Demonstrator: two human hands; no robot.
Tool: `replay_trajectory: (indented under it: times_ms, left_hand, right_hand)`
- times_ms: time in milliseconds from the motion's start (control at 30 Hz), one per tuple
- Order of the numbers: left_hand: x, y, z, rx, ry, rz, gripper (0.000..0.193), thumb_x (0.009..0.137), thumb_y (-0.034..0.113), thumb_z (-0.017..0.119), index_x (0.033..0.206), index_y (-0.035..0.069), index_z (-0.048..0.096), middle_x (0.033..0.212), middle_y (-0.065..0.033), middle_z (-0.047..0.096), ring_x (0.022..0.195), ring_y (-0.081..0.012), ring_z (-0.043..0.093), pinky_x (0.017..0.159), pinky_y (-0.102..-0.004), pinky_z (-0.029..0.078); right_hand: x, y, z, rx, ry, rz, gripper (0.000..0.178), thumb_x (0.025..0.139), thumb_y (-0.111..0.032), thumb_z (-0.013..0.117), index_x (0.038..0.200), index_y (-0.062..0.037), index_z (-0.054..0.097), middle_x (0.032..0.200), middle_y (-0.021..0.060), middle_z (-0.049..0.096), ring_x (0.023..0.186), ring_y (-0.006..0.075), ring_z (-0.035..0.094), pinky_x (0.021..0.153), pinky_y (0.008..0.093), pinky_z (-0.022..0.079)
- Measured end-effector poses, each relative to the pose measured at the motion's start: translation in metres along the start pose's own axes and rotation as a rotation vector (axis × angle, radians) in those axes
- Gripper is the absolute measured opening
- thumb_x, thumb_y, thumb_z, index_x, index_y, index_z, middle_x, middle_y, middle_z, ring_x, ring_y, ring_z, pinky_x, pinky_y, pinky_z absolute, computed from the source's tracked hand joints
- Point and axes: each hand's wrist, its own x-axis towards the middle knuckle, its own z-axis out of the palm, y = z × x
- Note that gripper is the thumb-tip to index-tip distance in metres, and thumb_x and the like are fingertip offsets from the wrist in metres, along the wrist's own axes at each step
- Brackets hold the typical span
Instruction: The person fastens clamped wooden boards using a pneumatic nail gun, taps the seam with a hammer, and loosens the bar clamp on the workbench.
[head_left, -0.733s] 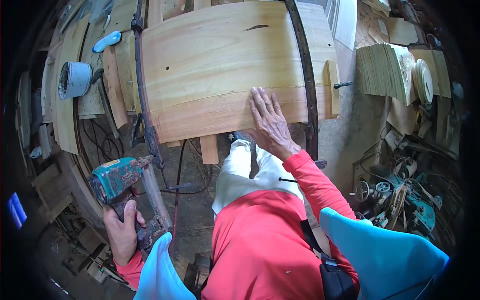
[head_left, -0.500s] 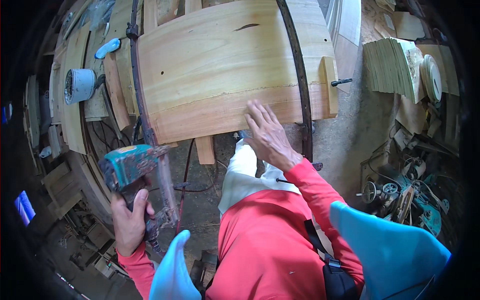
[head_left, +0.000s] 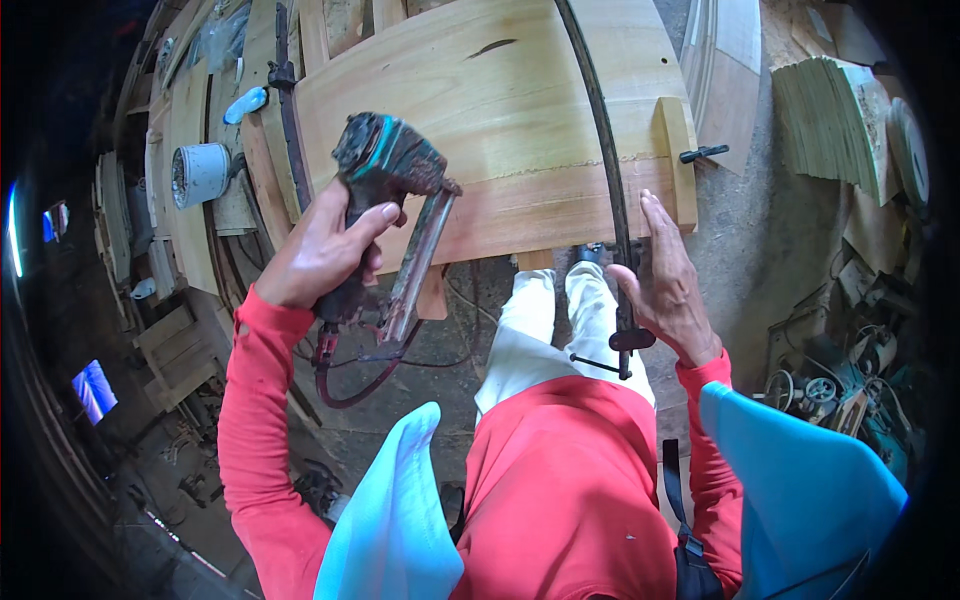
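Note:
My left hand (head_left: 330, 245) is wrapped round the handle of a worn teal-and-black nail gun (head_left: 390, 165), held up over the near left part of a wide wooden panel (head_left: 480, 110). A dark red hose (head_left: 345, 402) hangs from the tool's lower end. My right hand (head_left: 668, 280), fingers stretched, is at the panel's near right edge beside a long dark bar clamp (head_left: 603, 120); whether it touches either I cannot tell. Close by, a short wood block (head_left: 677, 165) lies along the panel's right end. A second bar clamp (head_left: 290, 130) crosses at the left.
Left of the panel are a white bucket (head_left: 200, 176), a blue-and-white item (head_left: 245, 104) and long planks (head_left: 187, 200). Stacked thin boards (head_left: 835, 125) stand at the right, above teal machinery (head_left: 870, 370). A small black-handled clamp (head_left: 703, 153) juts past the wood block.
The nail gun in my left hand has come up and right, over the panel. My right hand has left the panel's front middle and moved right, past the bar clamp.

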Motion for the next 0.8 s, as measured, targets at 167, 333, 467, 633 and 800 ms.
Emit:
replay_trajectory:
  times_ms: [167, 333, 467, 633, 800]
  left_hand:
    - [0.026, 0.017, 0.013, 0.111, -0.007, -0.041, 0.031, 0.108, 0.025, 0.066, 0.126, 0.001, 0.059, 0.107, -0.0064, 0.073, 0.064, -0.0096, 0.062, 0.057, -0.0271, 0.053]
    - [0.038, 0.024, 0.021, 0.136, 0.023, -0.063, 0.031, 0.107, 0.025, 0.067, 0.124, 0.001, 0.058, 0.107, -0.0069, 0.072, 0.063, -0.0097, 0.062, 0.057, -0.0273, 0.052]
    - [0.045, 0.02, 0.022, 0.171, 0.012, -0.053, 0.032, 0.107, 0.025, 0.066, 0.124, 0.001, 0.058, 0.106, -0.0068, 0.072, 0.063, -0.0096, 0.062, 0.056, -0.0276, 0.053]
    - [0.048, 0.023, 0.026, 0.188, 0.003, -0.079, 0.031, 0.107, 0.025, 0.066, 0.124, 0.0, 0.058, 0.105, -0.0063, 0.072, 0.063, -0.0094, 0.061, 0.056, -0.0279, 0.052]
    - [0.05, 0.023, 0.027, 0.19, 0.006, -0.071, 0.031, 0.107, 0.026, 0.066, 0.124, 0.001, 0.058, 0.105, -0.006, 0.072, 0.064, -0.0094, 0.061, 0.056, -0.028, 0.052]
  right_hand:
    - [-0.005, 0.012, 0.017, -0.13, -0.138, 0.001, 0.105, 0.086, -0.028, 0.087, 0.162, 0.0127, 0.026, 0.166, 0.0362, 0.033, 0.159, 0.0493, 0.028, 0.132, 0.052, 0.025]
    - [-0.003, 0.011, 0.014, -0.088, -0.167, -0.003, 0.104, 0.088, -0.027, 0.084, 0.162, 0.0141, 0.025, 0.167, 0.0371, 0.03, 0.16, 0.0501, 0.025, 0.133, 0.0524, 0.023]
    - [-0.004, 0.011, 0.016, -0.086, -0.163, 0.001, 0.103, 0.088, -0.027, 0.084, 0.162, 0.0142, 0.025, 0.167, 0.0374, 0.03, 0.16, 0.05, 0.025, 0.133, 0.0523, 0.023]
    - [-0.004, 0.009, 0.015, -0.071, -0.158, 0.002, 0.103, 0.089, -0.027, 0.084, 0.162, 0.014, 0.025, 0.166, 0.0385, 0.03, 0.161, 0.0499, 0.025, 0.132, 0.0531, 0.024]
    - [-0.002, 0.007, 0.011, -0.058, -0.161, 0.004, 0.102, 0.089, -0.026, 0.084, 0.163, 0.0135, 0.024, 0.166, 0.0389, 0.031, 0.16, 0.0502, 0.025, 0.132, 0.0538, 0.024]
